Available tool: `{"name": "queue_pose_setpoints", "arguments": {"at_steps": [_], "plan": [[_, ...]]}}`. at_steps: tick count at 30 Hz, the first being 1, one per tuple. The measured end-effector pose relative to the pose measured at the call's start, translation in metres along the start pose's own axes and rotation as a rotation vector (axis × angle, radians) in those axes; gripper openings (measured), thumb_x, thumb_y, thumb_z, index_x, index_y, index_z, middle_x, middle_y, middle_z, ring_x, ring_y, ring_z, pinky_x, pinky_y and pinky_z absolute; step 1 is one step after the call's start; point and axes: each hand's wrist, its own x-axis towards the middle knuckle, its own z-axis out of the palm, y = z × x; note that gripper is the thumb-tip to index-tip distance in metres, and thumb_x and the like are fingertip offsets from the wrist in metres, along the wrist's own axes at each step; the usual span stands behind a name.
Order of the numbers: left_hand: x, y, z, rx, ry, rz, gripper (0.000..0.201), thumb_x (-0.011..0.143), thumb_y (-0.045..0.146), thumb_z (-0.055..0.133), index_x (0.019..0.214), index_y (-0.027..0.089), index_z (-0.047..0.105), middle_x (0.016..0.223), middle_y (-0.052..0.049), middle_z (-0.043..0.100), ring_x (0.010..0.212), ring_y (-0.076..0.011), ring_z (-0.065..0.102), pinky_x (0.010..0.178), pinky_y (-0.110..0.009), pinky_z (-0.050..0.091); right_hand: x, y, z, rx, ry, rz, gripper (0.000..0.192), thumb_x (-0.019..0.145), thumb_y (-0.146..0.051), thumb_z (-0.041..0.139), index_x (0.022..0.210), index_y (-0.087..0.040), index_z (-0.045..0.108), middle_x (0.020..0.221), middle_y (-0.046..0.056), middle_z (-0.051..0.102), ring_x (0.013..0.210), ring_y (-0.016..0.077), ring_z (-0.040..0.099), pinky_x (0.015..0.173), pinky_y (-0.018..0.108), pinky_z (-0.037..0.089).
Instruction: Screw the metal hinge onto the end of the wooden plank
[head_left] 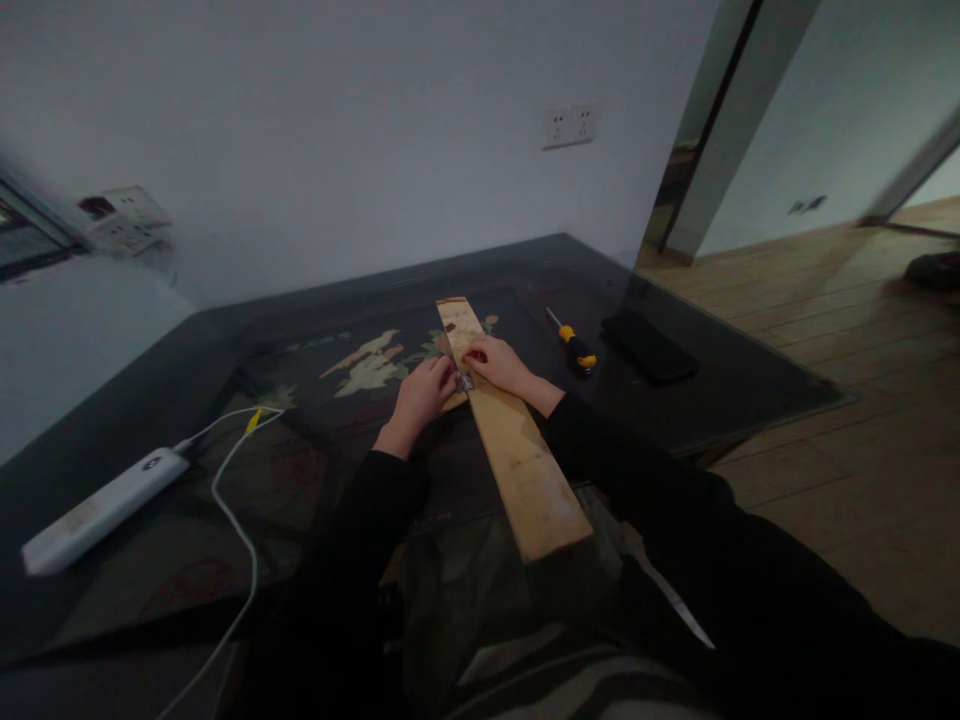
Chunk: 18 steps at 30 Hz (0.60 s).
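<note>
A long wooden board [517,450] lies lengthwise in front of me, its near end jutting over the table edge. A second, shorter wood piece [453,402] shows beside it, partly under my left hand. On the board sits a small metal plate [466,381], perhaps a hinge; its detail is too small to tell. My left hand [426,393] is closed at the plate's left edge, fingertips touching it. Just above the plate, my right hand [496,364] rests on the board with thumb and fingers pinched together; whatever they hold is too small to make out.
A yellow-and-black screwdriver [574,346] lies right of the board, with a black phone-like object [649,348] beyond it. At left a white power strip or power bank [105,508] trails a white cable [238,530]. The dark table [360,300] meets the wall behind.
</note>
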Motion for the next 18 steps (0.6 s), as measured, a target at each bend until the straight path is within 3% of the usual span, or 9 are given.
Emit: {"name": "queue_pose_setpoints", "arguments": {"at_steps": [18], "plan": [[0.0089, -0.0037, 0.0039, 0.026, -0.036, 0.073, 0.023, 0.099, 0.032, 0.042, 0.09, 0.021, 0.06, 0.091, -0.009, 0.067, 0.084, -0.023, 0.062, 0.072, -0.03, 0.043, -0.001, -0.001, -0.001, -0.032, -0.005, -0.012, 0.018, 0.089, -0.02, 0.058, 0.09, -0.015, 0.075, 0.09, 0.007, 0.07, 0.086, 0.0176, 0.059, 0.077, 0.027, 0.04]]}}
